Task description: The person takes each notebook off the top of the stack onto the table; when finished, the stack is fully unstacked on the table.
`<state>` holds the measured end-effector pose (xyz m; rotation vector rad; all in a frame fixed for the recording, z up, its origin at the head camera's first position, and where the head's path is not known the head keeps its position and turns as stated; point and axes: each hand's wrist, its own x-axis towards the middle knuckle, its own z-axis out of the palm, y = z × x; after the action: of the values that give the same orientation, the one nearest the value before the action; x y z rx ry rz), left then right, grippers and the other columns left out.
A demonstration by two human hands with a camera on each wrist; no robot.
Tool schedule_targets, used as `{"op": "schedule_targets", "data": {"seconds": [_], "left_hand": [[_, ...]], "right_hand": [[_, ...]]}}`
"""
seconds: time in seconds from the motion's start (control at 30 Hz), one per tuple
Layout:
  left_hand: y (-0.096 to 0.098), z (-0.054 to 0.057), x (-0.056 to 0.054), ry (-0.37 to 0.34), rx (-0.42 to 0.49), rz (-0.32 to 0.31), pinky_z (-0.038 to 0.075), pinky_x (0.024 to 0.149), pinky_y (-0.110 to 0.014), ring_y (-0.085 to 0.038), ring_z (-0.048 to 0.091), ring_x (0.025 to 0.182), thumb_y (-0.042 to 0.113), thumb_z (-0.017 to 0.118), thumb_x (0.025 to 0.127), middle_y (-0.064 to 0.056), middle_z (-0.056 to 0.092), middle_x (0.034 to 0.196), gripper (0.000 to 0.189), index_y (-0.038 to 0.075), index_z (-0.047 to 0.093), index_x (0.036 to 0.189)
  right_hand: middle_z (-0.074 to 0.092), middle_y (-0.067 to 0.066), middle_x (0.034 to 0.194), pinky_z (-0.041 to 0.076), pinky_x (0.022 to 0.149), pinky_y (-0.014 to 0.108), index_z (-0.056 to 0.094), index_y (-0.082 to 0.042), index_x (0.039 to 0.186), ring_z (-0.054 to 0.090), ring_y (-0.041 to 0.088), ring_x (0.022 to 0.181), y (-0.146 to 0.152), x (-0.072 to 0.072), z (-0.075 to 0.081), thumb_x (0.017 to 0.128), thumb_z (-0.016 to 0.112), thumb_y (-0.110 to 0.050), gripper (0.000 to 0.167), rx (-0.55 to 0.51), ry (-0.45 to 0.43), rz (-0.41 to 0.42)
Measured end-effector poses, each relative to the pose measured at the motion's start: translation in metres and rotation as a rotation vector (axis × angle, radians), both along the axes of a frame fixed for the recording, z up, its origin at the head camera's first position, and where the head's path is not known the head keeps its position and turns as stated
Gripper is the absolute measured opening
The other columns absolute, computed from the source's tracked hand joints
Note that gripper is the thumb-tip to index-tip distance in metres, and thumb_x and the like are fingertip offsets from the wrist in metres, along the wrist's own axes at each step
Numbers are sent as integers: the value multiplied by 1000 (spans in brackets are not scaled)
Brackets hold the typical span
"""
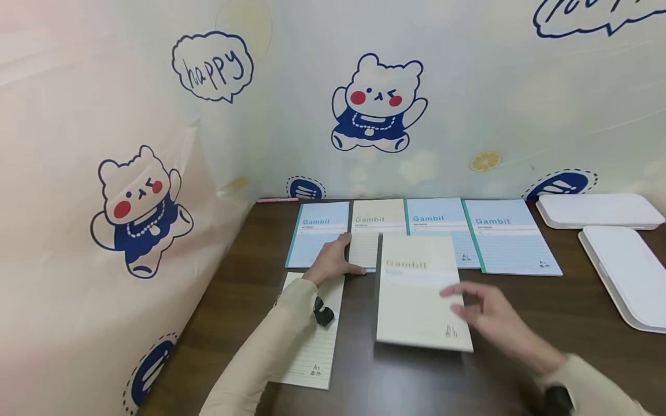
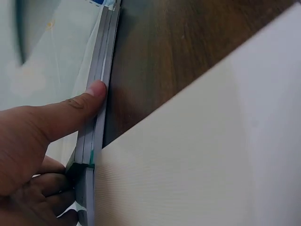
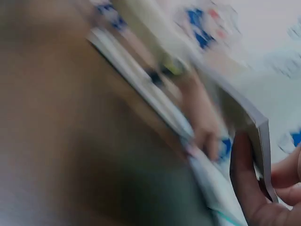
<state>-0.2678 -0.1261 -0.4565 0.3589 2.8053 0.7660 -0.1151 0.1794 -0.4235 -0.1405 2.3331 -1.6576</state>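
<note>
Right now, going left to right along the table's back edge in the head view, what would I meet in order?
Thin pink item → blue notebook → cream notebook → second blue notebook → third blue notebook → farther white case.

White case [image 1: 598,210] by the back edge of the bench [image 1: 411,384], another case [image 1: 626,277] in front, pink strip [image 1: 278,200] back-left, bears [image 1: 377,124] winking on the backdrop [image 1: 468,81]!
</note>
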Motion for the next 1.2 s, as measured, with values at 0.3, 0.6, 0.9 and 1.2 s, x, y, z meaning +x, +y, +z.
{"op": "schedule_targets", "data": {"seconds": [0.3,0.6,0.9,1.2], "left_hand": [[-13,-1,-5,24,-41,-8,31,116,-41,-30,33,144,41,88,67,-14,31,157,109,5,29,151],[-17,-5,-1,-10,-26,24,28,118,-41,-30,29,146,39,87,68,-13,27,159,109,7,26,153],[-13,-3,4,-4,-9,14,30,117,-42,-30,31,144,39,87,69,-12,28,159,109,8,25,153],[-1,-2,4,7,-2,-7,33,115,-41,-29,36,142,38,88,68,-12,32,157,108,8,27,152]], "right_hand": [[56,28,114,57,65,26,49,8,132,67,12,68,-37,41,-35,93,59,-1,41,-152,-27,132],[57,-3,61,43,50,17,40,13,139,45,-4,43,-76,34,-39,90,64,-6,57,260,280,273],[48,-7,58,38,41,20,52,6,129,40,2,44,-60,-9,-8,89,69,-23,53,473,361,332],[65,12,75,48,58,34,51,9,129,56,19,62,-51,-121,-2,94,61,-30,53,588,201,146]]}}
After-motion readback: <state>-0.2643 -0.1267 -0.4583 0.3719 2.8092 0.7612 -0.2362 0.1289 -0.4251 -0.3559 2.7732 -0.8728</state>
